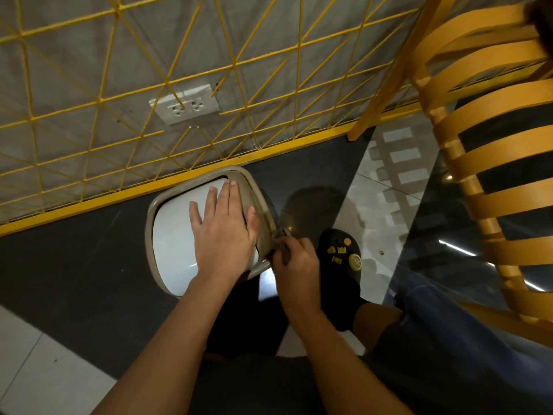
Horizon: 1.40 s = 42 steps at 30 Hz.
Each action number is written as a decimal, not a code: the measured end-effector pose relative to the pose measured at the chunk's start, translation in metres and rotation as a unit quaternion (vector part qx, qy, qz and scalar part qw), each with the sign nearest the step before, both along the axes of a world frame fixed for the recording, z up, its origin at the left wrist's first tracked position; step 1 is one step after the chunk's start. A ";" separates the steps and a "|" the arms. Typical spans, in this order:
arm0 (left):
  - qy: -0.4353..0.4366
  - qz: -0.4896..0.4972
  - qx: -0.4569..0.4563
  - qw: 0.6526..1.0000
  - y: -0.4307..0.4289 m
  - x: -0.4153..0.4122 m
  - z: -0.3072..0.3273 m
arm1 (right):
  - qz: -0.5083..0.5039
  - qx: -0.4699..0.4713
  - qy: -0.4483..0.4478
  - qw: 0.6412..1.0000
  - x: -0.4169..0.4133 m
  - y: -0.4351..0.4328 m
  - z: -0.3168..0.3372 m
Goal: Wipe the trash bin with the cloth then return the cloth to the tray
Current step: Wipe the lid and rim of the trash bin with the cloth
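— Both my arms reach down from the bottom of the view. What do you see at the ends?

— Your left hand [223,232] lies flat and open on the white lid [173,247] of the trash bin [263,205]. Fingers spread, gripping nothing.

— And my right hand [294,263]?

— It is curled tight around a small grey cloth [281,235]. Only a bit of cloth pokes out above your fingers.

— Where is the cloth on the bin?

— It presses on the tan rim, on the right side, just beside your left thumb.

— Where does the bin stand?

— On the dark floor [74,235], near the yellow wire fence [119,85]. Your black shoe [341,259] with little charms is just to its right. A yellow slatted chair [493,145] stands farther right.
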<state>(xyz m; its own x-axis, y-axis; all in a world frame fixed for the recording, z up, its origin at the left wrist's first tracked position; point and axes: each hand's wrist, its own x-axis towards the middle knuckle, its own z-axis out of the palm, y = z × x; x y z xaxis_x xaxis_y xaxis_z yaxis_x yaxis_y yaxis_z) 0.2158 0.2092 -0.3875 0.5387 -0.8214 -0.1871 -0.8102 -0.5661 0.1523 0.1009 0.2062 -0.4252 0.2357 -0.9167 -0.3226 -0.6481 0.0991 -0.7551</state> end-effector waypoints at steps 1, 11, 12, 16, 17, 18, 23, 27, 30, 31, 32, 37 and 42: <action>0.002 -0.001 0.001 1.000 -0.001 0.001 0.001 | 0.037 0.004 0.012 0.999 0.001 -0.013 0.001; 0.034 -0.123 0.032 0.991 -0.001 0.024 0.015 | 0.098 0.064 -0.041 0.992 0.005 -0.050 0.006; 0.037 -0.133 0.034 0.990 -0.001 0.026 0.018 | 0.092 0.064 -0.047 0.993 0.005 -0.050 0.006; 0.060 -0.150 0.046 0.986 -0.001 0.025 0.023 | 0.077 0.047 -0.043 0.995 0.006 -0.048 0.006; 0.067 -0.146 0.046 0.986 -0.001 0.023 0.024 | 0.076 0.040 -0.034 0.996 0.009 -0.050 0.005; 0.071 -0.141 0.044 0.986 0.000 0.021 0.023 | 0.078 0.033 -0.021 0.996 0.012 -0.053 0.004; 0.081 -0.133 0.012 0.988 0.002 0.021 0.019 | 0.097 0.004 0.027 0.995 0.037 -0.087 0.005; 0.092 -0.123 -0.010 0.988 0.000 0.020 0.016 | 0.104 -0.015 0.048 0.993 0.057 -0.116 0.007; 0.092 -0.118 -0.027 0.988 -0.002 0.018 0.015 | 0.129 -0.015 0.055 0.990 0.067 -0.130 0.010; 0.088 -0.119 -0.029 0.989 -0.001 0.018 0.015 | 0.143 -0.016 0.059 0.988 0.069 -0.131 0.011; 0.086 -0.119 -0.030 0.989 0.000 0.018 0.015 | 0.161 -0.022 0.069 0.984 0.069 -0.129 0.011; 0.082 -0.126 -0.024 0.988 0.004 0.020 0.014 | 0.173 -0.055 0.078 0.980 0.054 -0.112 0.005; 0.086 -0.124 -0.025 0.988 0.005 0.021 0.010 | 0.216 -0.066 0.108 0.968 0.063 -0.126 0.011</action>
